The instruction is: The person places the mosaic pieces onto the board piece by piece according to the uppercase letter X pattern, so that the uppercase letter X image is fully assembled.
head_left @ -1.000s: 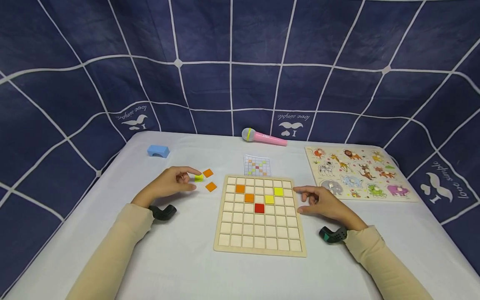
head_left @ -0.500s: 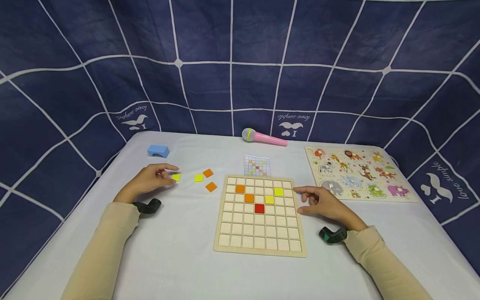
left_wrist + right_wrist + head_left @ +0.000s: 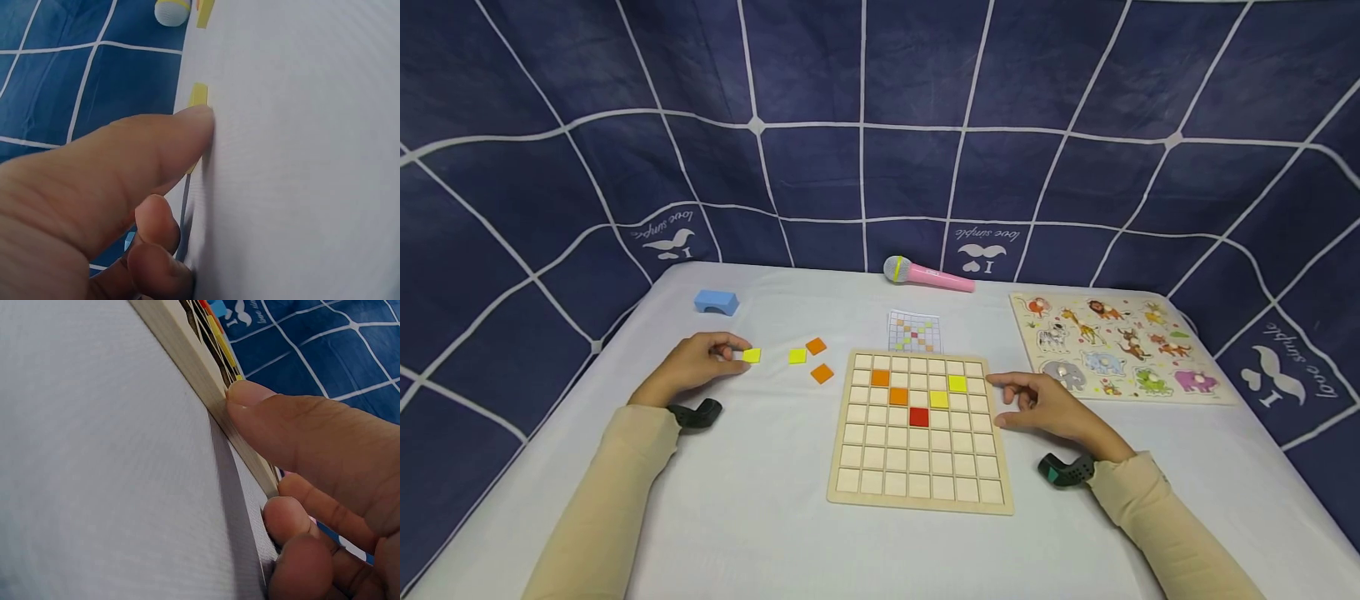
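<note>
- Pinching one yellow tile point(image 3: 752, 356) with the left hand point(image 3: 696, 364), placing the thumb at the near edge and the forefinger at the far edge, curling the other fingers inward
- Finding this tile on the left part of the white cloth point(image 3: 760, 483), left of a second yellow tile point(image 3: 797, 357) and well apart from the wooden board point(image 3: 919, 461); not being able to tell if lifting it a little or only holding it on the cloth
- Seeing an orange tile point(image 3: 816, 346) and another orange tile point(image 3: 822, 373) near the second yellow tile, on the side toward the board
- Touching the right rim of the board with the thumb of the right hand point(image 3: 1040, 406), reaching with the forefinger to the same rim higher up, not closing round anything
- Seeing in the board's cells a red square point(image 3: 919, 417), with orange squares point(image 3: 880, 377) toward upper left and yellow squares point(image 3: 957, 383) toward upper right
- Judging the pinched tile as probably very light, thin and stiff, perhaps slightly slippery on its smooth face, hardly fragile
- Recommending two opposite edges for taking hold, keeping fingertips off the face
- Supposing the board as stiff and able to be sliding on cloth, so advising a light steadying at the rim
</note>
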`<state>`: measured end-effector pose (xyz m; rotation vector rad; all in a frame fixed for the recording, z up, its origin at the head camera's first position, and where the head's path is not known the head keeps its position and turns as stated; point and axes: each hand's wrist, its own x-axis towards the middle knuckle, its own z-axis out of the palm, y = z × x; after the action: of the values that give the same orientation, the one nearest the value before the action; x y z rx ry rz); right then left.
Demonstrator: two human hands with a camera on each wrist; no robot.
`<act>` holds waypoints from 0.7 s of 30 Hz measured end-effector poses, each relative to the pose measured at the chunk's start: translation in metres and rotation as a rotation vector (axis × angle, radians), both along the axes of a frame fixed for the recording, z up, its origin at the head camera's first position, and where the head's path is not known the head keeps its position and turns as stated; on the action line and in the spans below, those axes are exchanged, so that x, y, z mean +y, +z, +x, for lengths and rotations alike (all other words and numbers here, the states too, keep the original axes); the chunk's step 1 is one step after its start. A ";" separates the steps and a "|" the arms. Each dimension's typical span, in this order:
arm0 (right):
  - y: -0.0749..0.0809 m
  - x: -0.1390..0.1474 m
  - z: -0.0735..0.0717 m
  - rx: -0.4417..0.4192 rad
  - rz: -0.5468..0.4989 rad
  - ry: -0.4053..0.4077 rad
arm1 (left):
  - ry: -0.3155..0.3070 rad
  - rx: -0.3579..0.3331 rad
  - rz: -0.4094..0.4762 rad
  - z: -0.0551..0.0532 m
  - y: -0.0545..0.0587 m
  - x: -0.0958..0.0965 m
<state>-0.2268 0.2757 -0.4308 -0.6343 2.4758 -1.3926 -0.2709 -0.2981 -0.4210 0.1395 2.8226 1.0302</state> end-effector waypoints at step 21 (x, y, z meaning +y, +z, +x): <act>0.001 0.000 -0.001 0.011 0.004 0.009 | 0.079 0.189 0.179 0.008 -0.020 -0.003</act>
<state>-0.2275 0.2755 -0.4303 -0.6526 2.4805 -1.3840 -0.2626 -0.3014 -0.4409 0.1515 2.9177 1.3554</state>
